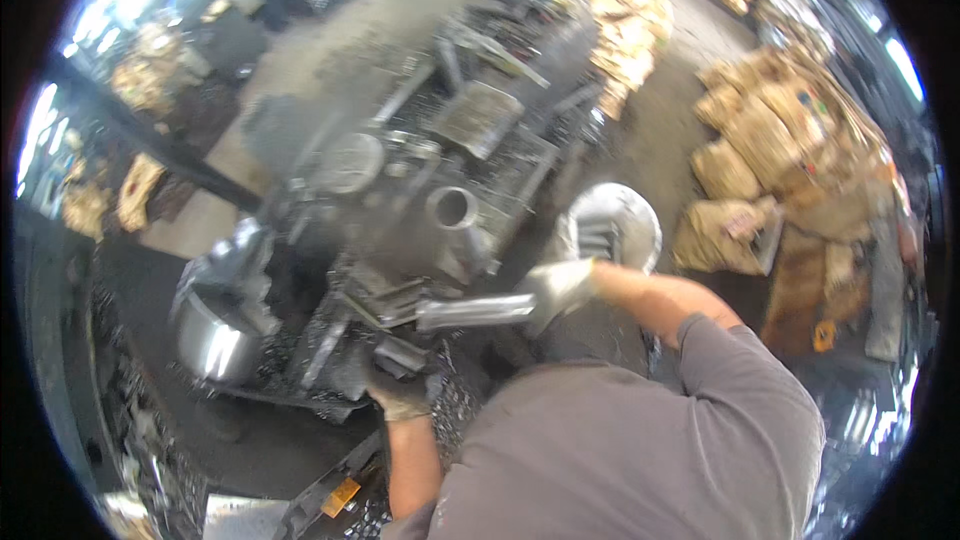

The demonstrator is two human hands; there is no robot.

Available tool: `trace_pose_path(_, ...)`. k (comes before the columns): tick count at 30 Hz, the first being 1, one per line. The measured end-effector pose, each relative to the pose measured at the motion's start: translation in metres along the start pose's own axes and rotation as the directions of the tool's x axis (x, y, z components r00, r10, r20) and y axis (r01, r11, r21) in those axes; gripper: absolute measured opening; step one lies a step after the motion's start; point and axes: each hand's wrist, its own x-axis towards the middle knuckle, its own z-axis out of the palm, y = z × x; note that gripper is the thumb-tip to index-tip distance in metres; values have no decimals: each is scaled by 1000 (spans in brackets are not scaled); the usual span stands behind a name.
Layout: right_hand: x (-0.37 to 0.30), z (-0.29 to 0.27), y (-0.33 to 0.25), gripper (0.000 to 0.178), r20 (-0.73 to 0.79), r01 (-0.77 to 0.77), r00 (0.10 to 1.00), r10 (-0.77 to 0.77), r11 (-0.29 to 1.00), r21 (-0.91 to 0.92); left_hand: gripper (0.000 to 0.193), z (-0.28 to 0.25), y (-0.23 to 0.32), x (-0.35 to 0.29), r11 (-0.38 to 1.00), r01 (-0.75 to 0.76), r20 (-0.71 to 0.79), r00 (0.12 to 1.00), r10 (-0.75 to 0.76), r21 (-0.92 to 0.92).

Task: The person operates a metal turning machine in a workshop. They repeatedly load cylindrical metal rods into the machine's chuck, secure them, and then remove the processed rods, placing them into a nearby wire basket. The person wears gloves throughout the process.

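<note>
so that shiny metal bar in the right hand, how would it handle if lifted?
The metal bar looks rigid and solid, so probably heavy for its size. Its bright, smooth surface could slip in the gloved right hand. Held at one end, it likely wants to droop.

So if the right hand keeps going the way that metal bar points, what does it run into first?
The right hand grips a grey metal bar pointing left toward the machine. Going straight on, the bar's tip would likely meet the dark clamp-like machine parts just above the left hand. Depth is blurred, so this is uncertain.
</note>
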Motion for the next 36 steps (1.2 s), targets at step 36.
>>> trace_pose_path(36,151,20,-182,40,-442,326,815,-374,927,-184,99,-41,71,-17,903,-360,-434,792,428,234)
